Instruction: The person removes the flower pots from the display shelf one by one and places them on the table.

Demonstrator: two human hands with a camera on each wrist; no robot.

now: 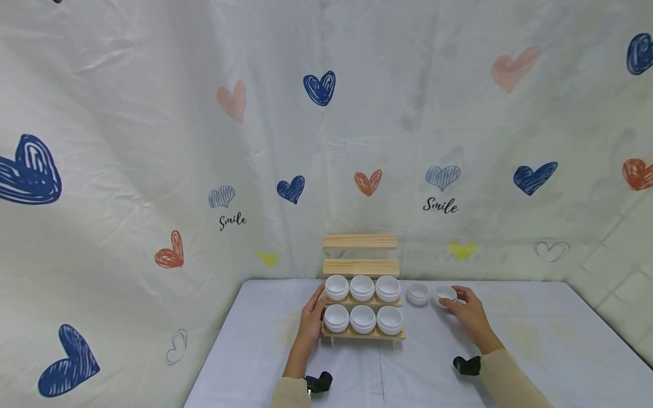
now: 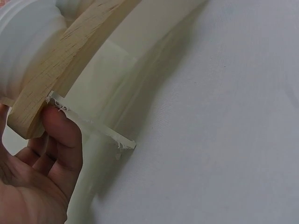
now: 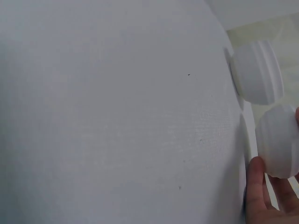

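Observation:
A tiered wooden rack (image 1: 363, 334) with clear side supports stands on the table. Three small white cups fill each of its two lower tiers, such as the front middle cup (image 1: 363, 319). My left hand (image 1: 310, 322) grips the rack's left side; in the left wrist view its fingers curl round the end of a wooden board (image 2: 60, 60). To the right of the rack my right hand (image 1: 470, 314) pinches a white cup (image 3: 279, 140) between thumb and fingers. Whether that cup touches the table, I cannot tell. Beside it sits another white cup (image 1: 418, 294).
The two upper boards (image 1: 360, 242) of the rack bear no cups. A white cloth covers the table (image 1: 530, 340). Close behind it hangs a pale curtain (image 1: 388, 124) printed with hearts. Black wrist devices (image 1: 318, 383) sit at both sleeves.

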